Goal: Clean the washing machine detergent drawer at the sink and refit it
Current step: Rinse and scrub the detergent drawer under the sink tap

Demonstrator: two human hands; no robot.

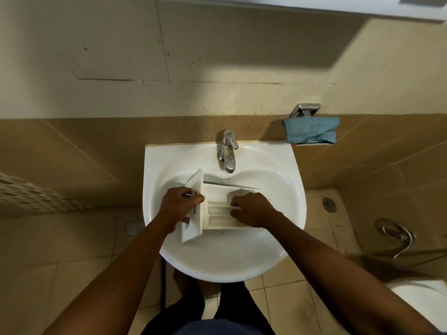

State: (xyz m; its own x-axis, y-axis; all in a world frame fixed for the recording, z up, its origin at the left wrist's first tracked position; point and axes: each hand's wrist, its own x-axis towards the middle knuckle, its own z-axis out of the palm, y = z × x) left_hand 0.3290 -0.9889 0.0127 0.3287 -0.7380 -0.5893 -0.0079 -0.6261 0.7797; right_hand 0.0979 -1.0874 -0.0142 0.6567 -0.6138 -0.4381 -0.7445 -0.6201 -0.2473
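The white detergent drawer [215, 209] lies inside the white sink [225, 257], its front panel to the left and its compartments facing up. My left hand [179, 206] grips the front panel from the left. My right hand [254, 209] rests on the drawer's right part, fingers curled over the compartment dividers. Whether it holds anything small is hidden by the fingers. The chrome tap [228, 151] stands behind the drawer; no water is seen running.
A blue cloth [312, 130] hangs on a metal holder on the tiled wall at the right. A toilet rim [420, 301] and a metal hose ring [396, 235] are at the lower right. Floor drains lie on both sides of the sink.
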